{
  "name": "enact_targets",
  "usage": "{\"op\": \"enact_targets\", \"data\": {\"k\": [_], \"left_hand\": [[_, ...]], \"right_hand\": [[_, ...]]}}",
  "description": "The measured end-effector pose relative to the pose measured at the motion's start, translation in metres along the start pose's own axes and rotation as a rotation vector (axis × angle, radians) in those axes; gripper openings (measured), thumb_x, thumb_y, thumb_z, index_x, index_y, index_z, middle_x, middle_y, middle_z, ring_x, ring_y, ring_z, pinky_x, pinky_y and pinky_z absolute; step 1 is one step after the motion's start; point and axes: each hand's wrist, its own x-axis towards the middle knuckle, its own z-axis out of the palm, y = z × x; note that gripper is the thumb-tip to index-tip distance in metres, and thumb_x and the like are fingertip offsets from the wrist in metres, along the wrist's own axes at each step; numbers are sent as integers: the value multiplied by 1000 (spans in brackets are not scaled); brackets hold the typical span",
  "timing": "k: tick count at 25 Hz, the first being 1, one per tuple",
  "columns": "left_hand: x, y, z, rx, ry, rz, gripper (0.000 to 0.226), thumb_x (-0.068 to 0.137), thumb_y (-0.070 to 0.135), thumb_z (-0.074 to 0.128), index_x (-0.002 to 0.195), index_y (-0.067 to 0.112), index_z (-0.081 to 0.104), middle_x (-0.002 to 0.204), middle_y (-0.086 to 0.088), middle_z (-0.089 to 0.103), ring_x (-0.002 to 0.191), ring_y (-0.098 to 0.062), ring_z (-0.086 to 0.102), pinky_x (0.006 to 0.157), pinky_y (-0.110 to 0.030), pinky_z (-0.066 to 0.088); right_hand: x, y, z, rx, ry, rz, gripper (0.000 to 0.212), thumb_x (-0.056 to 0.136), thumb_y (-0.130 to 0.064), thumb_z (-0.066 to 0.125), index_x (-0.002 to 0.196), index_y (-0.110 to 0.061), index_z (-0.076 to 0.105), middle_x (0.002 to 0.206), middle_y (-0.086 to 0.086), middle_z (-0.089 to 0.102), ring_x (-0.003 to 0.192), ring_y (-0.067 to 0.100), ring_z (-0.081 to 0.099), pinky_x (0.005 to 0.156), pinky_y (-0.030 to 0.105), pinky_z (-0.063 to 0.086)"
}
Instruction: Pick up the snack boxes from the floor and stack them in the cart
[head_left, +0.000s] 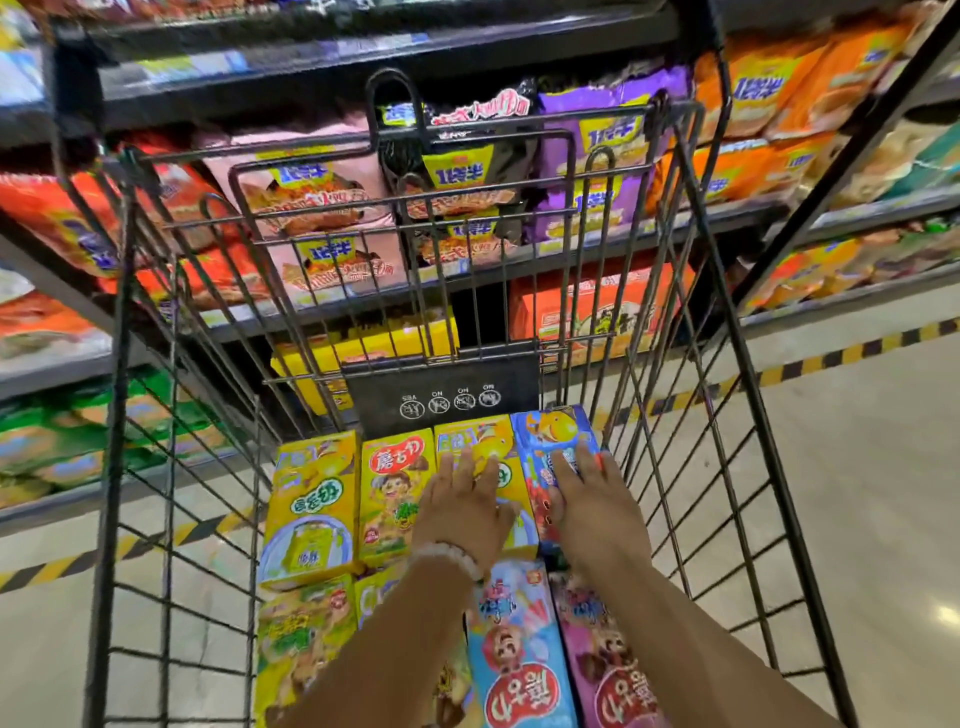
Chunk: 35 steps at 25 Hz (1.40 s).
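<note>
Two hands press flat on snack boxes lying in a wire cart (156, 364).

Far row, from the left: a yellow box (311, 506) lies flat, a second yellow box (392, 493) sits just beside it, then a third yellow box (511, 467) under the left hand (462, 512), whose fingers are spread and released, palm down on the lid, with a pale bead bracelet (449, 556) at the wrist. Right of that, a blue box (550, 431) lies against the cart's right side, and the right hand (592, 499) rests open on it, fingers flat, grasping nothing. Near row, partly hidden by the forearms: a green-and-yellow box (296, 639) on the left, a light blue box (519, 654) in the middle, a purple box (608, 670) on the right. Beyond the cart stand store shelves (519, 260) of snack bags.
</note>
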Motion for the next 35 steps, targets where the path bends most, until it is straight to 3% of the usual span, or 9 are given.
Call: {"op": "enact_targets", "data": {"k": [5,9,12,17,22,25,29,32,35], "left_hand": [[-7,-7,-35,-163,-57,-6,70,94,50,44,150,20,14,158,-8,8,145,-26,9,116,-39,18],[-66,-38,-67,-203,326,3,56,95,41,41,142,13,30,141,-8,42,130,-26,37,104,-35,33],[-136,-65,-101,-255,494,56,63,88,48,32,137,9,41,135,-10,48,126,-27,43,101,-33,34],[-272,-115,-169,-217,710,57,67,79,55,31,125,11,52,121,-10,56,114,-31,51,94,-38,40],[-419,-172,-190,-31,797,-114,74,78,63,36,132,13,47,133,-11,48,126,-31,41,104,-44,35],[-501,-199,-182,30,852,-199,75,73,61,34,123,9,55,121,-14,57,112,-35,55,90,-47,46],[-586,-208,-161,52,913,-339,77,74,59,35,122,3,56,118,-19,60,108,-38,57,89,-51,46],[-631,-201,-137,10,937,-471,78,75,60,37,127,5,53,127,-17,56,115,-37,53,91,-50,44],[-666,-186,-107,-4,970,-567,79,75,60,34,123,2,57,126,-23,56,114,-39,54,89,-52,45]], "right_hand": [[-6,-3,-19,-5,-35,-18,52,101,-34,28,150,-25,15,159,6,6,145,28,5,117,39,13],[-48,-14,-59,206,129,-58,58,100,-36,36,151,-19,13,158,8,9,145,25,7,116,30,7],[-103,-36,-99,288,220,-149,58,98,-35,43,150,-21,19,158,2,10,145,18,8,115,26,6],[-206,-88,-184,170,401,-257,58,97,-35,46,148,-19,26,156,2,20,144,18,16,115,28,9],[-326,-143,-216,172,530,-378,63,87,-48,42,136,-10,49,147,14,38,135,36,35,111,46,25],[-371,-167,-217,104,568,-487,70,83,-53,33,132,-8,53,140,18,46,127,39,45,105,53,36],[-416,-198,-236,24,603,-585,63,91,-50,38,141,-13,41,147,12,38,136,32,34,111,45,25],[-437,-207,-237,-55,595,-692,72,85,-58,26,138,-14,46,143,13,44,133,32,39,109,48,28],[-453,-204,-232,-116,555,-802,66,89,-56,29,140,-16,44,145,12,41,136,30,34,112,47,22]]}}
